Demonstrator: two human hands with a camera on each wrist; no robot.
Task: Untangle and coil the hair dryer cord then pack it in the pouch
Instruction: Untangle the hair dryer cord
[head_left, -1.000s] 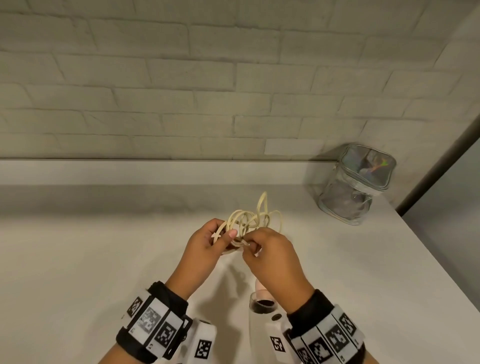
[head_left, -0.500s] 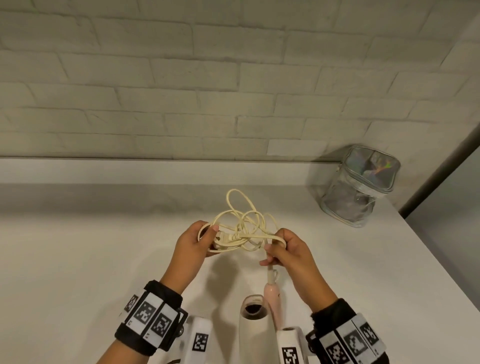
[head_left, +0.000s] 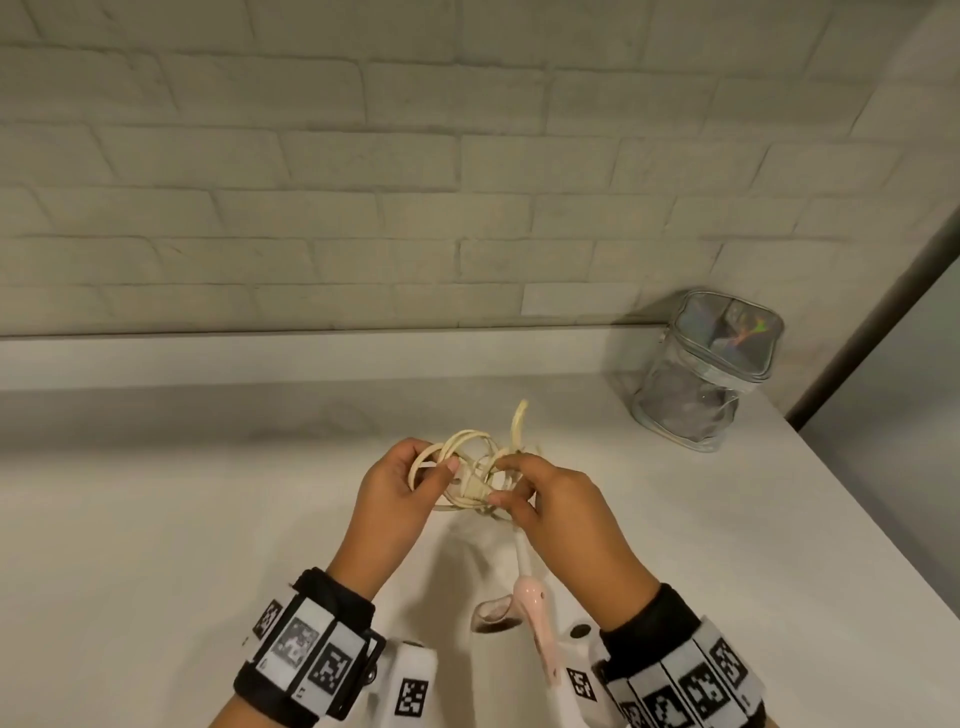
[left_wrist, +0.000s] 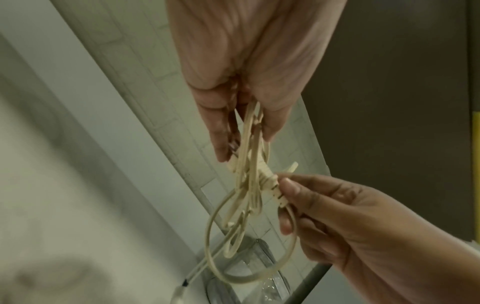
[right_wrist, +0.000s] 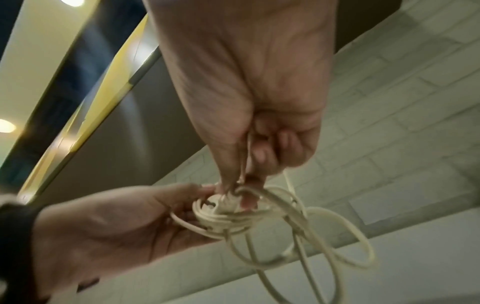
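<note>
Both hands pinch tangled cord mid-frame: left hand steadies loops, right hand picks knot; pouch waits upper right.

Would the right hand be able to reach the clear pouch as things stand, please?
Probably not yet: the right hand is pinching the tangled cord, as is the left hand. The counter between it and the pouch looks bare, though.

Cord smooth cream plastic; pouch glossy clear plastic; counter matt.
</note>
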